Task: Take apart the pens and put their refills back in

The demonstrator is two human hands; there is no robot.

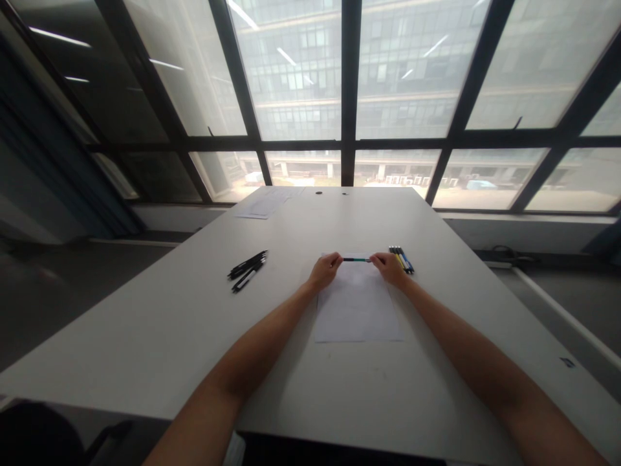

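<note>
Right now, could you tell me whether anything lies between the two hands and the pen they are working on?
Nothing visible does. The left hand and the right hand each pinch one end of the pen above the sheet of paper. The black pens and coloured pens lie off to the sides.

A long white table (160, 336) runs from the near edge towards the far windows. A white sheet of paper (358, 307) lies flat near its middle. To the left of it, well apart, a small bunch of black pens (247, 269) lies slantwise. Just beside the sheet's far right corner lie a few coloured pens (402, 259), side by side. At the far end rest more papers (266, 204) on the left and two small dark round things (331, 192).
</note>
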